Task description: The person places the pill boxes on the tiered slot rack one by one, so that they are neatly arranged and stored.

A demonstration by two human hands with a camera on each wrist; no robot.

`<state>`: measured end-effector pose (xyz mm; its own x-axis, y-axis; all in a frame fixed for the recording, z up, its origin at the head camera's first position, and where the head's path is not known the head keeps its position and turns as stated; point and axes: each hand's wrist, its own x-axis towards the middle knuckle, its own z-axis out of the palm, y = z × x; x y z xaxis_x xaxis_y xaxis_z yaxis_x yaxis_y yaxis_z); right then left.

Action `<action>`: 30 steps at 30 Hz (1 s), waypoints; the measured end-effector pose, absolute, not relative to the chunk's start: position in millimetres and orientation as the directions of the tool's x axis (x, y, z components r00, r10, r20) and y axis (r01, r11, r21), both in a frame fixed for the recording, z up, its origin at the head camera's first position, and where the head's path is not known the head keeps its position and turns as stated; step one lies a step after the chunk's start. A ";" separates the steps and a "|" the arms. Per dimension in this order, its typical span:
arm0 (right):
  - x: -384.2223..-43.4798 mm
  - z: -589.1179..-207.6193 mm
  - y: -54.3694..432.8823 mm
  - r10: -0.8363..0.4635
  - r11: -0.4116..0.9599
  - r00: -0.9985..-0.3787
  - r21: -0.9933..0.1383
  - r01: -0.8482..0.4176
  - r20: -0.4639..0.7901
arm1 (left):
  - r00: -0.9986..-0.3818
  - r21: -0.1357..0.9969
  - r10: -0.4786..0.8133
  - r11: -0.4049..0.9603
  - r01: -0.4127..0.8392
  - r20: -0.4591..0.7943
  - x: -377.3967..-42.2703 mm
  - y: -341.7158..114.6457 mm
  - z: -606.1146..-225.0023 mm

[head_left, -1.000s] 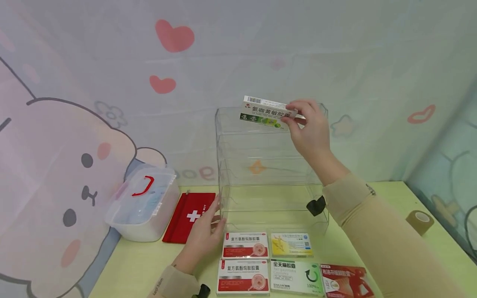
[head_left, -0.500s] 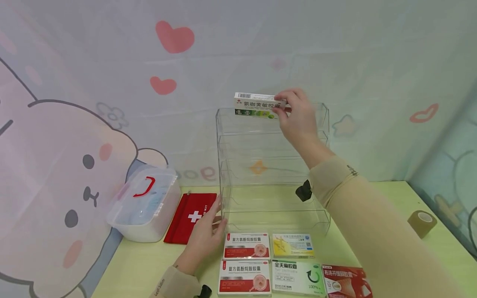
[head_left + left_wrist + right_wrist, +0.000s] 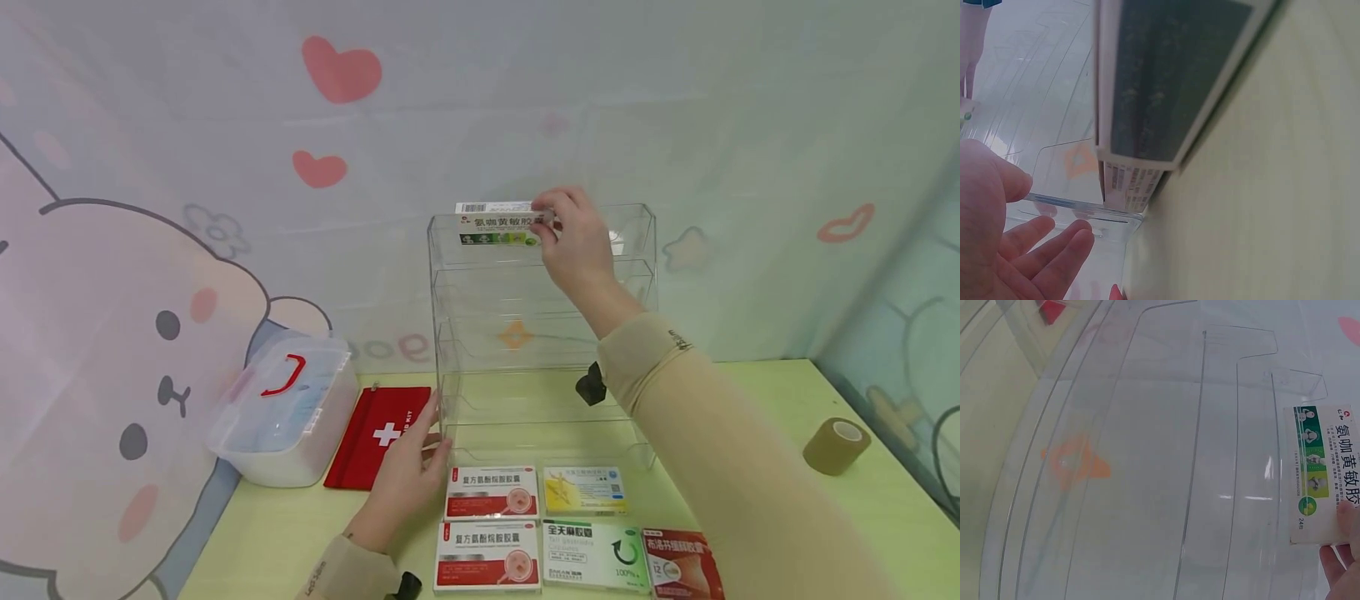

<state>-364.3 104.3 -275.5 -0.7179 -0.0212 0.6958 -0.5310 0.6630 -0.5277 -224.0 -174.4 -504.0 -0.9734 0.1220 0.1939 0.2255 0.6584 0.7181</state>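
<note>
In the head view my right hand (image 3: 581, 254) pinches a white and green medicine box (image 3: 491, 227) by its right end. The box lies level at the top tier of a clear stepped display rack (image 3: 487, 412), overlapping that tier's front panel. The right wrist view shows the box's printed face (image 3: 1316, 475) with fingertips at its edge. My left hand (image 3: 405, 471) is at the lower left side of the rack, fingers extended against it. In the left wrist view, its thumb and fingers (image 3: 1063, 262) lie loosely about the rack's clear edge.
Before the rack lie two red-white medicine boxes (image 3: 489, 557), a yellow one (image 3: 585, 490), a green-white one (image 3: 595, 556) and a red one (image 3: 682, 565). To the left are a red first-aid pouch (image 3: 375, 442) and a lidded plastic box (image 3: 288, 417). A brown bandage roll (image 3: 832, 450) stands right.
My right hand has carried the medicine box leftward, levelled it, and brought it down to the rack's top tier. The left hand has stayed at the rack's side.
</note>
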 end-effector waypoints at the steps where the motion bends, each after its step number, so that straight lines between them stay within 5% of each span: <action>1: -364.5 -276.5 104.0 -0.020 0.664 -0.717 -0.527 -0.530 0.696 | -0.973 0.719 0.123 0.658 0.226 0.193 -223.6 -174.4 -504.0; 30: -365.1 -289.3 99.4 -0.056 0.659 -0.742 -0.533 -0.530 0.668 | -0.975 0.724 0.120 0.654 0.221 0.189 -219.7 -171.8 -502.5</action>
<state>-365.1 99.4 -289.3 -0.7422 -0.0562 0.6679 -0.5299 0.6593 -0.5334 -219.7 -171.8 -502.5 -0.9746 0.1199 0.1892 0.2209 0.6538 0.7237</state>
